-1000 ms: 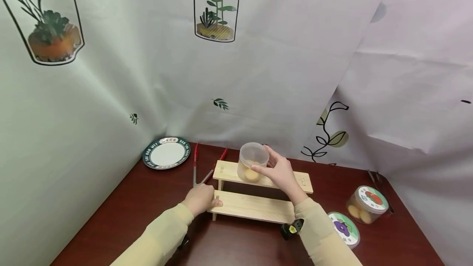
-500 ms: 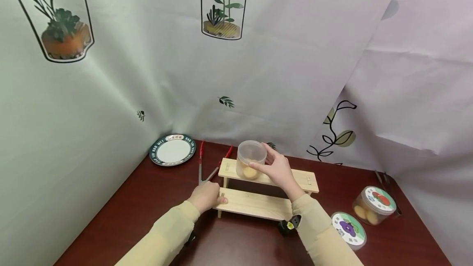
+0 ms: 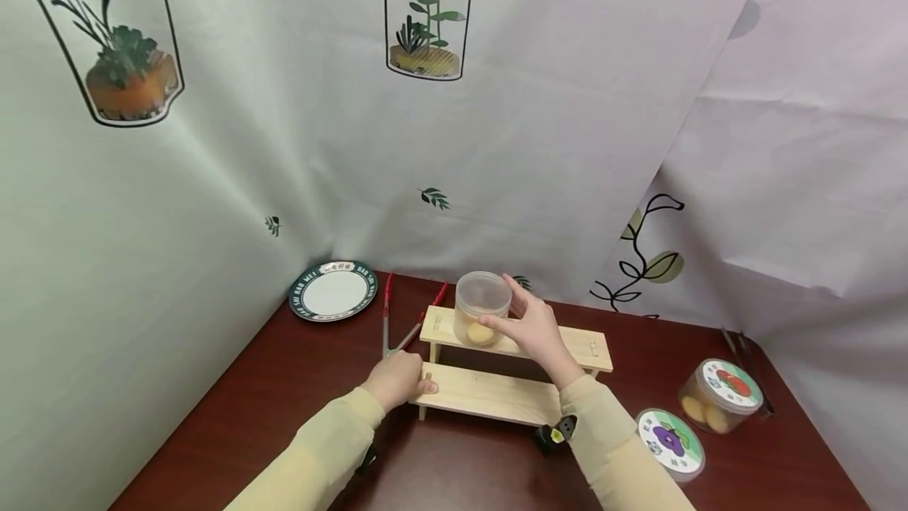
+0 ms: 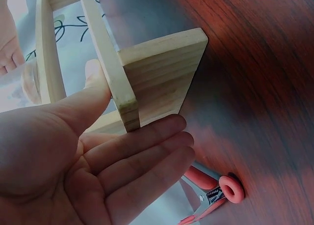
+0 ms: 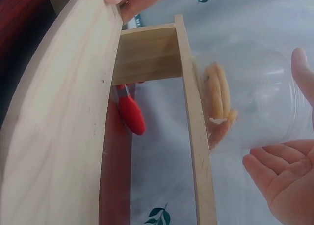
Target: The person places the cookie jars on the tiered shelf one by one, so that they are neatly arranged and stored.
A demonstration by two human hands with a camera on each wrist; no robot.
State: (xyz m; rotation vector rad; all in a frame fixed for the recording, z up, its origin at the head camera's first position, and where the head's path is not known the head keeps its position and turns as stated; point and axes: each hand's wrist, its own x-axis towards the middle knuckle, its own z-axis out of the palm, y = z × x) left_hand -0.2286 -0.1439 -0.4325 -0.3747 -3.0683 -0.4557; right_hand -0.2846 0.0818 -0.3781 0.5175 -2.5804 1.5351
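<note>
A two-tier wooden rack (image 3: 489,393) stands mid-table. My left hand (image 3: 393,379) grips the left end of its lower board; in the left wrist view the thumb (image 4: 95,87) lies on one face and the fingers (image 4: 142,136) on the other. On the upper board, towards the left, stands a clear lidless jar (image 3: 477,300) with several round cookies (image 5: 218,92) at its bottom. My right hand (image 3: 539,333) holds this jar from the right, thumb in front and fingers behind. Part of the upper board is hidden by the right hand.
Red-tipped tongs (image 3: 386,310) lie spread behind the left hand, near a green-rimmed plate (image 3: 333,292). At right stand a tomato-lidded jar (image 3: 720,397) of cookies and another jar with an eggplant lid (image 3: 670,442). A dark thin utensil (image 3: 745,353) lies behind them.
The jar and right hand have shifted slightly left along the upper board, mostly in the first half second. The left hand keeps its place on the rack. The head view has turned a little.
</note>
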